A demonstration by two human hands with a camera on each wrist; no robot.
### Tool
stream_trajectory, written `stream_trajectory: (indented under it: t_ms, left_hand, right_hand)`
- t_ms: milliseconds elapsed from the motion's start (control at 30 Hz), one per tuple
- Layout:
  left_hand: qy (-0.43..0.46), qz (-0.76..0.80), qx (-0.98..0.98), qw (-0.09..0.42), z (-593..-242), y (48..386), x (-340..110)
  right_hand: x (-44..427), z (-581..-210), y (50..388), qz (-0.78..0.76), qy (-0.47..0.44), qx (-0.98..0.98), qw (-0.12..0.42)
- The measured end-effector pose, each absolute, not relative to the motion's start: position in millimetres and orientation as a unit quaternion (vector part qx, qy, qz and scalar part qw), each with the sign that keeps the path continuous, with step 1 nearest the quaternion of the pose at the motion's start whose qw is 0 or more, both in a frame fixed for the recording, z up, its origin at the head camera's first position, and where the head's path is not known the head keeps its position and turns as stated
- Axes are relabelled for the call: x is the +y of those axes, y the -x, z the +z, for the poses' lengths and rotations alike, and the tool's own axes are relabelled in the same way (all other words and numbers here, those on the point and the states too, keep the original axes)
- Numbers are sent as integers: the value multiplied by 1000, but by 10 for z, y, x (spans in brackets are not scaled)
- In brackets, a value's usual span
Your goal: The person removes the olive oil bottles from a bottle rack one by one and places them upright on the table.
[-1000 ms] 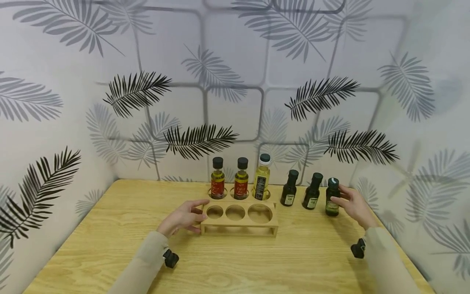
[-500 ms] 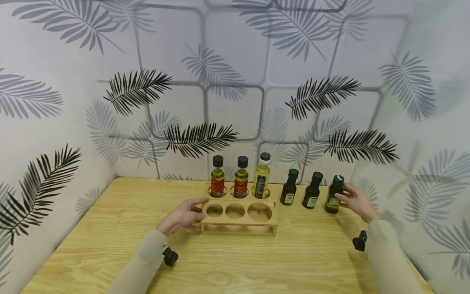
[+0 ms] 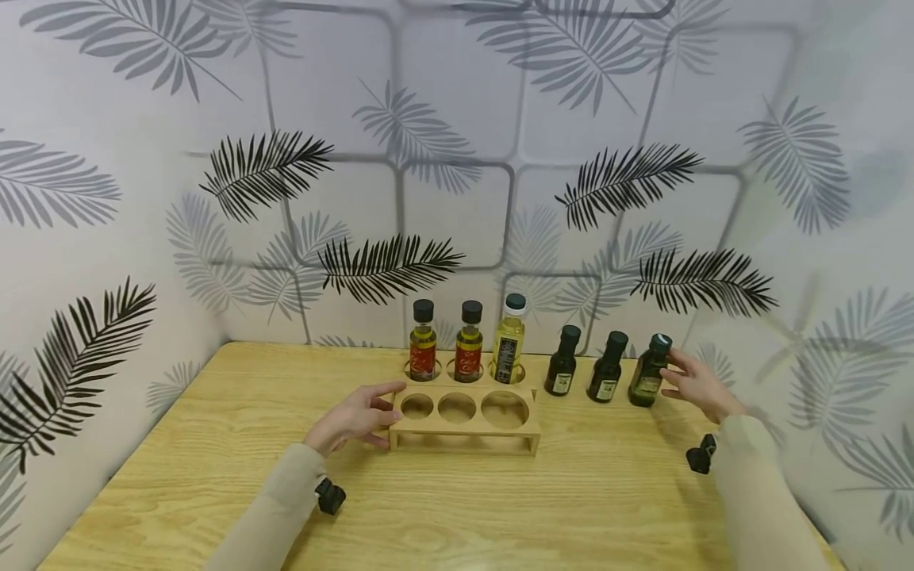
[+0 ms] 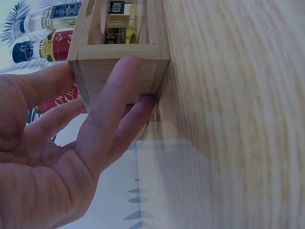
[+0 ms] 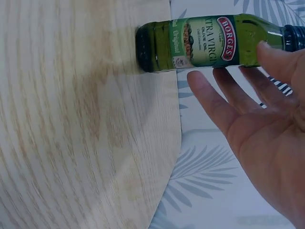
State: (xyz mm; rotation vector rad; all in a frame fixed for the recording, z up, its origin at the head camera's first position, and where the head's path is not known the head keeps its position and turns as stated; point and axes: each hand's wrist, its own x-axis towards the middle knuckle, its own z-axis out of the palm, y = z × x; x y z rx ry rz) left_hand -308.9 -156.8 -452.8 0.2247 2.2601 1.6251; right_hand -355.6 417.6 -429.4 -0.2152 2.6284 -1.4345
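A wooden bottle rack (image 3: 464,407) stands mid-table, with three round holes along its front step. My left hand (image 3: 357,416) touches its left end; in the left wrist view, fingertips (image 4: 125,71) lie against the end panel. The right hand (image 3: 703,387) is at the right side of a green olive oil bottle (image 3: 646,377), its fingers loosely extended. In the right wrist view this bottle (image 5: 205,44) shows a Borges label; the thumb tip overlaps its shoulder, and the other fingers lie along its side. It stands upright, third in a row beside two dark bottles (image 3: 561,369) (image 3: 606,373).
The rack's back row carries two red-labelled oil bottles (image 3: 423,349) (image 3: 469,349) and a taller pale-yellow bottle (image 3: 508,349). A leaf-patterned wall (image 3: 457,206) rises behind the wooden table (image 3: 457,515). The table's right edge runs close to my right arm.
The olive oil bottle has shifted slightly back and straightened from a different tilt to upright in line. My right fingers have moved back and right, covering less of it. The left hand stays.
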Motion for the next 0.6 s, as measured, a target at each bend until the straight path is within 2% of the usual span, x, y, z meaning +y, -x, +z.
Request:
stream_trajectory:
  t_ms: [200, 433, 600]
  left_hand:
    - [-79, 572, 798, 175, -4525, 3093, -1576]
    - [-80, 572, 797, 174, -4511, 3089, -1578]
    - [-83, 572, 797, 176, -4513, 3095, -1587]
  right_hand:
    - [4109, -4290, 3567, -503, 57, 861, 56]
    - [3929, -4346, 3594, -474, 8, 880, -15]
    - [3890, -4335, 3615, -474, -6, 880, -15]
